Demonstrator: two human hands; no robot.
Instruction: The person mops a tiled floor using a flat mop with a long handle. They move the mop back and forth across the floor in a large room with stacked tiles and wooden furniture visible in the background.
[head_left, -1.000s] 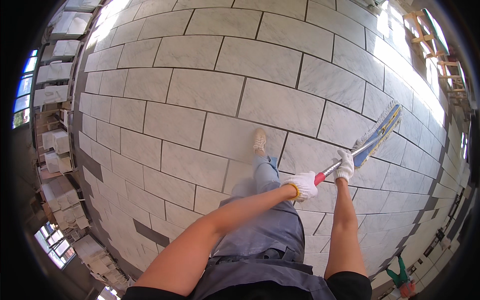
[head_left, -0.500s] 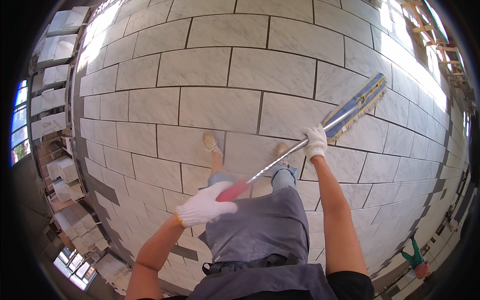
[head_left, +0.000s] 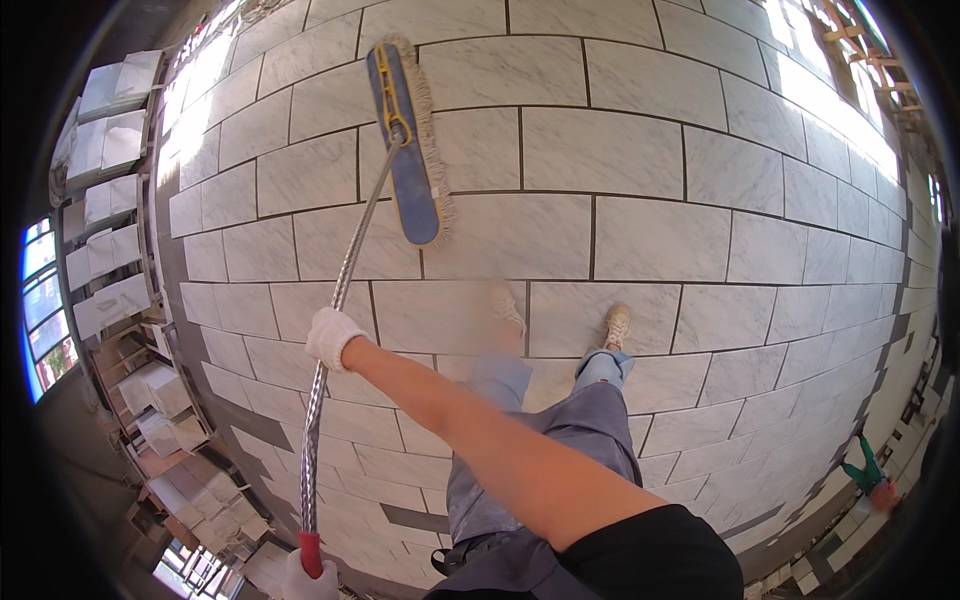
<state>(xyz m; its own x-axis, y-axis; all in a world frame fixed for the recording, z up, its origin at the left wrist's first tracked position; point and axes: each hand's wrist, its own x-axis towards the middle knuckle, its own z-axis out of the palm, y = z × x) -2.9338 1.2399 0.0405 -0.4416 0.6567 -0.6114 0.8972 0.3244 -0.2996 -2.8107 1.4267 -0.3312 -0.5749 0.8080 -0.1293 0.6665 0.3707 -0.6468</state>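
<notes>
A flat dust mop with a blue head [head_left: 412, 195], yellow frame and cream fringe lies on the tiled floor, ahead and to the left of my feet. Its silvery twisted handle [head_left: 312, 455] runs from the head back toward the lower left. My right hand [head_left: 335, 338], in a white knit glove, is closed around the middle of this handle, the arm reaching across my body. Down at the lower edge, my gloved left hand [head_left: 308, 580] is closed by the red grip [head_left: 311, 556] at the handle's end; part of that hand is cut off.
Large pale marbled tiles [head_left: 650, 150] with dark joints cover the floor. Stacks of pale slabs [head_left: 110, 140] line the left side. Wooden framing [head_left: 860, 40] stands at the far right. Lower right, a person in green [head_left: 868, 468] is some way off.
The mop head has swung from the right over to the far left. My right hand has crossed leftward with the handle, and my left hand has dropped toward the lower edge. My feet have shifted.
</notes>
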